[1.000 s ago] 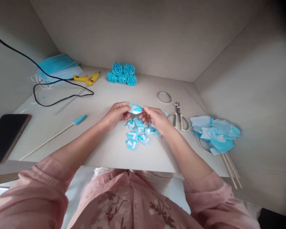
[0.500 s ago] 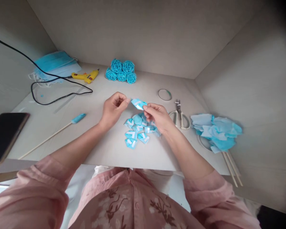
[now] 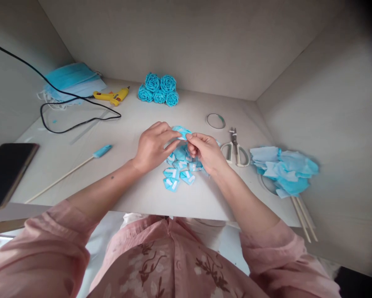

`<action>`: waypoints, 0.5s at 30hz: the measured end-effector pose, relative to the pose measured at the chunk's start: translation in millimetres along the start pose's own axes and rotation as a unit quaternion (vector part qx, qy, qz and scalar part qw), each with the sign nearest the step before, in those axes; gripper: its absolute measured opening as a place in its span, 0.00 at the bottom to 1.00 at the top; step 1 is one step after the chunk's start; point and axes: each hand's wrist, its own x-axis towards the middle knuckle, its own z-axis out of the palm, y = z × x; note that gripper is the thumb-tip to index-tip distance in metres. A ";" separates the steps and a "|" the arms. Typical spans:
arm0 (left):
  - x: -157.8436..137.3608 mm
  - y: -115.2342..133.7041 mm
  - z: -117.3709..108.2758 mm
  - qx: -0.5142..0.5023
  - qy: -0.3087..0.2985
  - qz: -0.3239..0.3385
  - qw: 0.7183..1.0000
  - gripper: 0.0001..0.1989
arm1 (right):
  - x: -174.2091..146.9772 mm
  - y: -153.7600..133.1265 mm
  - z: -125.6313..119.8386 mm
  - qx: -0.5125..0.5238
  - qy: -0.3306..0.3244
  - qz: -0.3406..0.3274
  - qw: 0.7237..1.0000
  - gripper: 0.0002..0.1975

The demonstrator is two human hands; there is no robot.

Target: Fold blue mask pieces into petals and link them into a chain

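Observation:
My right hand [image 3: 206,151] pinches a small folded blue fabric piece [image 3: 182,130] bearing a white strip, held up over the table. On the piece's left side, my left hand [image 3: 156,142] has its thumb and fingertips closed at the edge. Beneath both hands lies a loose group of similar folded blue pieces [image 3: 171,184] with white strips, partly covered by the hands. A wooden stick with a blue wrapped tip [image 3: 102,151] rests to the left.
Blue fabric roses [image 3: 159,96] are stacked at the back. A yellow glue gun [image 3: 114,97], blue face masks [image 3: 72,78] and a phone [image 3: 10,174] are on the left. A tape ring [image 3: 216,121], scissors [image 3: 235,151], crumpled blue fabric [image 3: 285,167] and wooden sticks [image 3: 302,217] occupy the right.
My left hand has moved right, from just beside the blue piece onto its left edge. My right hand keeps its pinch on the piece.

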 end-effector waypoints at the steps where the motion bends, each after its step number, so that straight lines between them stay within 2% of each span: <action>1: 0.3 0.6 -0.3 -0.005 0.001 0.001 1.000 0.09 | -0.2 -0.1 0.1 0.000 -0.002 -0.004 1.000 0.23; 4: 2.5 4.8 -1.6 -0.040 0.014 -0.026 0.999 0.08 | -1.0 -0.6 -0.6 -0.027 0.005 -0.033 0.999 0.21; 7: 5.4 8.9 -2.1 -0.104 0.026 -0.107 0.988 0.07 | -1.9 -2.3 -3.3 -0.114 0.065 -0.138 0.982 0.18; 9: 6.6 9.8 -1.5 -0.172 0.027 -0.175 0.969 0.07 | -2.5 -4.0 -5.5 -0.194 0.110 -0.235 0.946 0.12; 11: 7.0 9.5 -0.2 -0.249 0.021 -0.239 0.938 0.08 | -3.2 -5.5 -7.0 -0.265 0.114 -0.299 0.909 0.11; 13: 6.7 9.0 1.4 -0.311 0.012 -0.284 0.907 0.10 | -4.1 -6.3 -6.9 -0.312 0.087 -0.318 0.891 0.15; 15: 6.0 9.1 3.0 -0.345 0.001 -0.303 0.888 0.11 | -4.8 -6.2 -5.6 -0.329 0.062 -0.307 0.891 0.14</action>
